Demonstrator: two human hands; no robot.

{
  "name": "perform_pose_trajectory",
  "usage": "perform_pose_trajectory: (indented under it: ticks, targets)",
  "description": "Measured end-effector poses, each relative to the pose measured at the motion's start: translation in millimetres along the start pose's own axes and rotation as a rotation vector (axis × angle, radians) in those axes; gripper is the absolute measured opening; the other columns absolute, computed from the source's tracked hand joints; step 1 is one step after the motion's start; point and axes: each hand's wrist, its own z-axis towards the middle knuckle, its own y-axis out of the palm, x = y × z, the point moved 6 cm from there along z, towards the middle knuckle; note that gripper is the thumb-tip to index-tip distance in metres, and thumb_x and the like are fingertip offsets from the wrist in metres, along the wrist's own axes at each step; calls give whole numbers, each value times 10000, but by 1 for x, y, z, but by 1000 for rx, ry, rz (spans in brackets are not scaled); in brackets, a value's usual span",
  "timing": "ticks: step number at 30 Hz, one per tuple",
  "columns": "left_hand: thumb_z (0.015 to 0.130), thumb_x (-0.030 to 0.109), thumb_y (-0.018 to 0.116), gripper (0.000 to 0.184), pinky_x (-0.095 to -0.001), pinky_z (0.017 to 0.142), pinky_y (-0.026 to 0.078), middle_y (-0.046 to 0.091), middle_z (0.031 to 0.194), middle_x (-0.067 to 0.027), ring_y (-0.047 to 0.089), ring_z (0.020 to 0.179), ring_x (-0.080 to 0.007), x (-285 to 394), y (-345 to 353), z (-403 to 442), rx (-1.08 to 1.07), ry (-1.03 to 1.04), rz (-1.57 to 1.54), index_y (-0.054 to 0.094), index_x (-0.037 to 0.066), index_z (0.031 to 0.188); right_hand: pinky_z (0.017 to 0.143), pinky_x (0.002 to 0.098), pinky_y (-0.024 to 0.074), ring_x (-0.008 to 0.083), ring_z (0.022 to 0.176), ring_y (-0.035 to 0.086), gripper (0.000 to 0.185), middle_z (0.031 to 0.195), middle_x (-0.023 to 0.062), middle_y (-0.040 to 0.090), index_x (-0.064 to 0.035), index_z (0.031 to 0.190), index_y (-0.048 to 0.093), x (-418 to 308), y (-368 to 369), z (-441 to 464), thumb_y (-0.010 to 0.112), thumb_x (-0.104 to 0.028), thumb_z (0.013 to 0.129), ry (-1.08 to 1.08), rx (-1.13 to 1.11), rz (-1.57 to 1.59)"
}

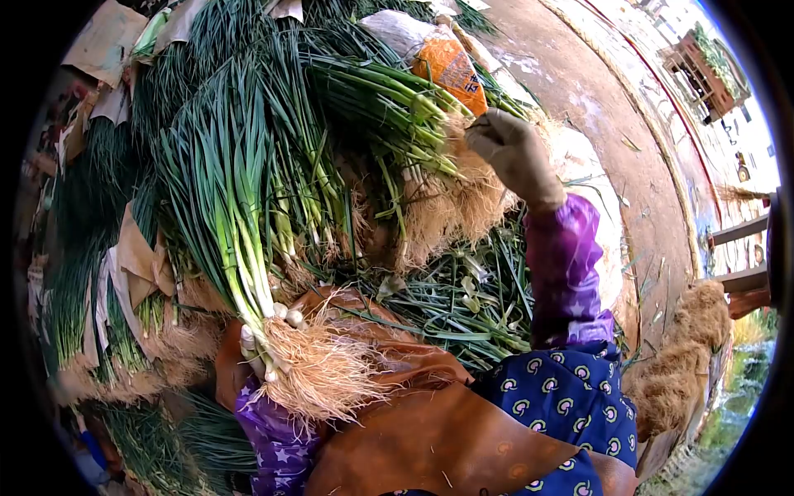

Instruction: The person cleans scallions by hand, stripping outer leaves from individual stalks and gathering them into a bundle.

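A bunch of green onions [240, 223] with long pale roots lies slanted across my lap. My left hand [250, 341], mostly hidden by the stalks and roots, is wrapped round its white lower ends; pale fingertips show on the far side. My right hand [514, 157], in a beige glove, is raised beside the roots [471, 174] of a second green onion pile [389, 103]. Its fingers are closed; what they hold, if anything, I cannot make out. An orange and white printed bag [451, 70] is just beyond that hand.
A brown apron [397, 438] covers my lap. Loose green leaves [463, 298] lie in front of it. More bundles with paper wraps [145, 256] stand at left. Clumps of roots [678, 372] sit at right, near a dirt path [653, 207]. A loaded cart [703, 74] stands farther off.
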Motion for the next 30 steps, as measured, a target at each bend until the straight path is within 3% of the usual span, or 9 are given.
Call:
perform_pose_trajectory:
  ticks: [7,9,11,12,15,18,24,28,30]
  targets:
    - [857,323,536,458,-308,393,518,610,725,-181,606,525,-253,-59,-20,17,29,-164,-185,469,-83,1056,525,277,433,123,593,503,85,667,35,526,-23,852,570,-60,178,-107,630,-77,825,102,-466,490]
    - [840,324,561,482,-373,343,501,574,585,-185,572,428,-286,-56,-57,-4,187,-175,-77,456,-72,1095,532,290,429,156,577,487,84,662,59,512,-24,826,554,-79,208,-125,623,-73,826,-322,-411,359]
    - [821,330,588,500,-427,312,487,531,462,-171,557,382,-306,-57,-78,-18,265,-280,-39,456,-43,1129,568,296,467,172,632,558,123,673,86,567,-53,882,605,-63,214,-128,658,-146,821,-107,-765,467]
    - [821,307,597,507,-395,358,514,598,666,-227,565,400,-290,-52,-90,-24,463,-145,145,443,-12,1185,595,283,487,170,662,580,175,689,85,589,-53,913,617,-45,204,-117,654,-203,831,80,-619,476]
    - [824,296,595,512,-370,375,517,584,747,-236,573,429,-273,-30,-82,-17,537,107,112,435,-17,1196,687,287,530,159,759,615,407,809,85,633,-30,1012,617,5,183,-91,585,-409,866,573,-374,473]
    - [826,285,594,516,-346,392,520,570,828,-244,580,458,-257,-46,-75,-9,482,23,92,428,-22,1208,580,290,483,108,717,559,521,929,101,601,1,1048,578,34,256,-80,544,-485,865,822,-594,1067]
    - [831,262,590,526,-297,426,527,541,990,-261,596,517,-225,-44,-89,-25,466,66,61,413,-32,1230,488,251,453,115,540,538,256,687,56,611,9,891,612,-35,235,-29,605,-247,880,186,-106,579]
    - [856,211,529,421,-336,458,562,616,853,-195,611,521,-250,-40,-73,-17,-22,-348,-14,459,-81,1151,380,272,423,135,401,503,228,503,75,546,-38,778,625,-56,237,-53,581,-233,886,-121,-108,-124]
    - [848,187,536,326,-346,453,554,623,741,-134,612,542,-204,-50,-79,-22,547,-131,192,513,-56,1065,363,269,401,121,374,462,262,460,63,489,-53,687,578,-68,240,-70,574,-219,890,-283,-118,-48]
